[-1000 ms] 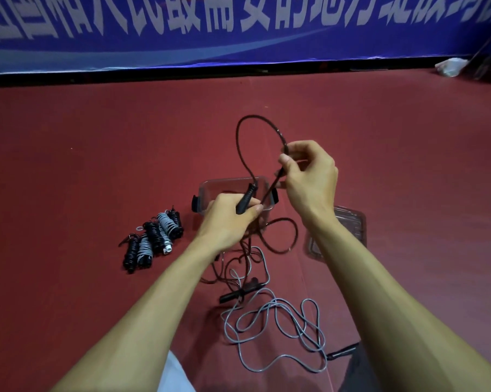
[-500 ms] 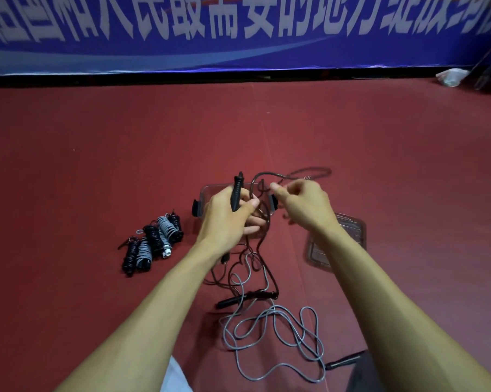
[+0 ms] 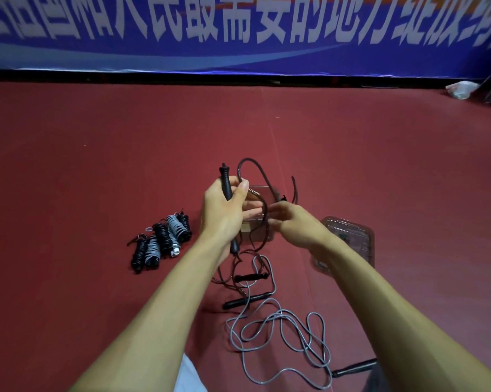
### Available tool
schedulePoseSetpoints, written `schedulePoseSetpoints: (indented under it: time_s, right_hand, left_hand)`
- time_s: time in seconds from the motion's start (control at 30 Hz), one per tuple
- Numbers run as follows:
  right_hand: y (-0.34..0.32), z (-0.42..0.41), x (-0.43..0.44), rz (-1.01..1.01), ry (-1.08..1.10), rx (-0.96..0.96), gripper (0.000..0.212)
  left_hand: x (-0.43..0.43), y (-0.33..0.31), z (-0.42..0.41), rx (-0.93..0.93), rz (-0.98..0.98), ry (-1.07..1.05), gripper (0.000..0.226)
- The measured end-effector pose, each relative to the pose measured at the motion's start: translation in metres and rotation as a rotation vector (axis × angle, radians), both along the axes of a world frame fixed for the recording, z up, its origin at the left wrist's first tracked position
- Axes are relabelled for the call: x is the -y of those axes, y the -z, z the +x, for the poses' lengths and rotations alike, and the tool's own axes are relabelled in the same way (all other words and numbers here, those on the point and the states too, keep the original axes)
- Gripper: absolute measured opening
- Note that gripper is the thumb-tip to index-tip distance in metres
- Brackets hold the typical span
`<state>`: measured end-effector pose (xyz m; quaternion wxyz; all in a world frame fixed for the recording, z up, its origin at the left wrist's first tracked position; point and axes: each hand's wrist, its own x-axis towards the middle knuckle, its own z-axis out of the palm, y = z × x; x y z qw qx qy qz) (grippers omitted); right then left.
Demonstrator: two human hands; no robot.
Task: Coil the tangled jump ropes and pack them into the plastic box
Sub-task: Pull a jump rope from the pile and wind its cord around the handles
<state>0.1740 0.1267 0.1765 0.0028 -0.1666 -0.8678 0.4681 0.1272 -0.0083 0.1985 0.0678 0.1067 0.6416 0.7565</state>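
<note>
Surface is a dark red floor (image 3: 97,165), bounded at the back by a black skirting (image 3: 182,76) under a blue banner (image 3: 238,29) with white characters; a white scrap (image 3: 461,89) lies far right. The left hand (image 3: 224,213) has its grip clamped on the upright black handle (image 3: 226,182) of the dark rope (image 3: 250,161), which loops over the clear box (image 3: 268,234); the right hand (image 3: 300,226) is blurred beside the cord, and its grip cannot be told. Coiled ropes (image 3: 162,241) lie left of the box, the lid (image 3: 348,236) lies right, and a loose grey rope (image 3: 281,329) lies nearer the person.
</note>
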Motion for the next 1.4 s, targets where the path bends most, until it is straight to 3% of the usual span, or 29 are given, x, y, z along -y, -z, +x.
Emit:
schedulePoseSetpoints:
  time_s: [0.1,0.23,0.3,0.4,0.5,0.63,0.9,0.97,1.1,1.2,1.3,1.4]
  right_hand:
    - [-0.004,0.003,0.008,-0.282,-0.036,-0.007,0.021]
    - [-0.014,0.007,0.012,-0.452,-0.035,-0.068,0.026]
    - [-0.014,0.009,0.010,-0.298,-0.028,-0.124,0.023]
    - [-0.009,0.009,0.005,0.123,0.006,-0.172,0.014]
    - [-0.003,0.010,0.000,0.247,0.037,-0.145,0.016]
    - [0.002,0.011,-0.009,0.250,0.075,-0.059,0.019]
    - [-0.007,0.012,-0.018,0.283,0.207,-0.038,0.016]
    - [-0.009,0.014,-0.021,0.198,0.247,-0.060,0.015]
    - [-0.018,0.017,-0.024,-0.168,0.293,-0.149,0.017]
    - [-0.028,0.020,-0.021,-0.403,0.281,-0.224,0.019]
    - [-0.036,0.022,-0.021,-0.528,0.346,-0.334,0.021]
    - [-0.038,0.023,-0.021,-0.563,0.434,-0.420,0.017]
  left_hand:
    - [0.001,-0.002,-0.003,0.050,0.071,-0.049,0.009]
    - [0.005,-0.002,-0.010,0.186,0.216,-0.140,0.005]
    - [0.007,-0.003,-0.012,0.271,0.307,-0.172,0.005]
    - [0.013,-0.006,-0.018,0.447,0.507,-0.285,0.007]
    - [0.021,-0.007,-0.028,0.576,0.698,-0.452,0.017]
    - [0.020,-0.005,-0.026,0.590,0.703,-0.502,0.023]
    - [0.009,0.005,-0.024,0.582,0.557,-0.425,0.012]
    - [0.008,0.006,-0.024,0.568,0.504,-0.385,0.013]
    - [0.005,0.011,-0.019,0.586,0.336,-0.255,0.009]
    - [-0.001,0.018,-0.012,0.507,0.049,-0.081,0.016]
    - [-0.008,0.030,-0.006,0.225,-0.443,0.007,0.015]
    - [-0.010,0.033,-0.003,0.035,-0.668,0.021,0.012]
